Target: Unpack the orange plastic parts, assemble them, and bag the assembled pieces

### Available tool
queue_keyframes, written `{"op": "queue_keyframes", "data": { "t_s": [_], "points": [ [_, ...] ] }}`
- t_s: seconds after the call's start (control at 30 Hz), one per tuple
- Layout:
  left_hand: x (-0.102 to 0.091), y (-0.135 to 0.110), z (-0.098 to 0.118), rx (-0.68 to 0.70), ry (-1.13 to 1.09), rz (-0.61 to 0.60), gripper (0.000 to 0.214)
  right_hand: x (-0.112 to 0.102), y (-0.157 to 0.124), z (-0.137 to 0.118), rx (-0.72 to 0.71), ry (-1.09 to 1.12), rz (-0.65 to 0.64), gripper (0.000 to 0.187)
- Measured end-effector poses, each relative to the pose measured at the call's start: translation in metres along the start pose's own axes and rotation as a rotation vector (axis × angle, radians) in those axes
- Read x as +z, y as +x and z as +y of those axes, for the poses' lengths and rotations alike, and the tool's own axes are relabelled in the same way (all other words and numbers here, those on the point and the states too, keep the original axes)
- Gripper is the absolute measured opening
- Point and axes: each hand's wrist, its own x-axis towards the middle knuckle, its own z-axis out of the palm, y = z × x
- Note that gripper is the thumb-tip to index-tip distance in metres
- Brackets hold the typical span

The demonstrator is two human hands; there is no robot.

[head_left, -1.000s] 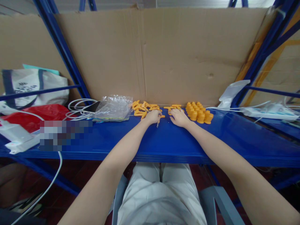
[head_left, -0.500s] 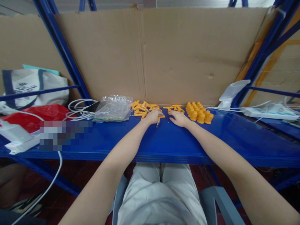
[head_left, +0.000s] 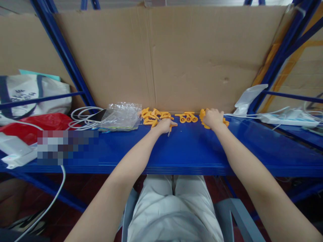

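My left hand (head_left: 164, 126) is closed around a yellow-handled corkscrew (head_left: 174, 124), its metal spiral (head_left: 169, 133) poking out below the fingers. Beside and behind that hand lies a pile of yellow corkscrew parts (head_left: 151, 114), some with metal spirals showing. Between my hands, three yellow pieces with round cup ends (head_left: 188, 119) lie in a row, their openings facing me. My right hand (head_left: 213, 117) reaches down onto the cluster of yellow cup-shaped pieces (head_left: 202, 116), with fingers curled and their tips hidden. What those fingers grip cannot be seen.
Clear plastic bags (head_left: 122, 116) and a coiled white cable (head_left: 82, 116) lie left of the pile. Cardboard (head_left: 189, 60) stands behind the blue shelf (head_left: 184, 151). At the right are a white power strip (head_left: 290, 118) and a translucent plastic piece (head_left: 248, 99); a red bag (head_left: 50, 122) lies far left.
My right hand has moved right, from the row of three cup-ended pieces to the cup-shaped cluster, uncovering the row. My left hand stays in place with the corkscrew.
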Motion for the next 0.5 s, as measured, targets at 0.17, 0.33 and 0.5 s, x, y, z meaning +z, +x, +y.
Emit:
{"op": "queue_keyframes", "data": {
  "t_s": [0.17, 0.33, 0.5],
  "points": [
    [-0.004, -0.002, 0.005, -0.050, -0.006, -0.028, 0.058, 0.009, 0.010, 0.016, 0.013, -0.060, -0.109, 0.041],
    [-0.004, -0.003, 0.008, -0.090, 0.008, -0.033, 0.053, 0.011, 0.012, 0.012, -0.086, -0.009, -0.119, 0.042],
    [-0.004, -0.004, 0.009, -0.104, 0.057, -0.042, 0.040, 0.012, 0.010, 0.001, -0.152, 0.107, -0.209, 0.035]
  ]
}}
